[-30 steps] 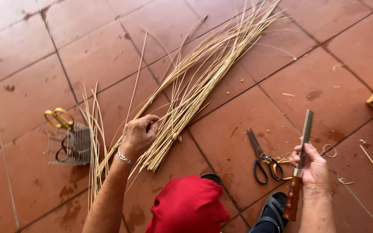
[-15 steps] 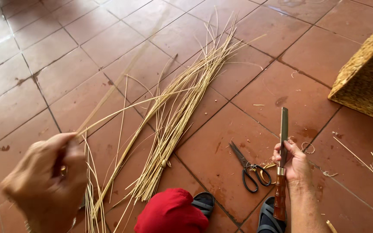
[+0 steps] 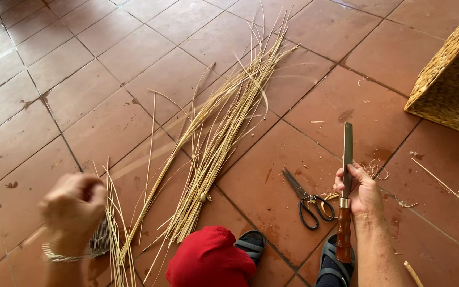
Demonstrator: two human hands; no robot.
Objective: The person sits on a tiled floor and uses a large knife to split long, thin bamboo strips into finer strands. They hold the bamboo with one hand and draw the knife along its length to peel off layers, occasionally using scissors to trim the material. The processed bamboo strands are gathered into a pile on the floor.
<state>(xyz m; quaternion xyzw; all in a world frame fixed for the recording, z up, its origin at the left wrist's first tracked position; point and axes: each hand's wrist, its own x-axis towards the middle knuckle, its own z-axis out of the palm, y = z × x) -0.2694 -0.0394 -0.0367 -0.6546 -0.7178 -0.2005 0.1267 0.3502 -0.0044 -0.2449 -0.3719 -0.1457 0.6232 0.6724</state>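
A flat-bladed knife [image 3: 346, 175] is gripped by the right hand [image 3: 364, 192]; the blurred left hand [image 3: 73, 210] is closed, contents indeterminable. The reed bundle [image 3: 224, 127] lies loose and unwoven; the scissors [image 3: 306, 199] are untouched.

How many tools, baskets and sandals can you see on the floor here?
Tools: 2, the wooden-handled flat blade in the right hand and the black scissors
Woven straw baskets: 1
Dark strap sandals: 2
Total: 5
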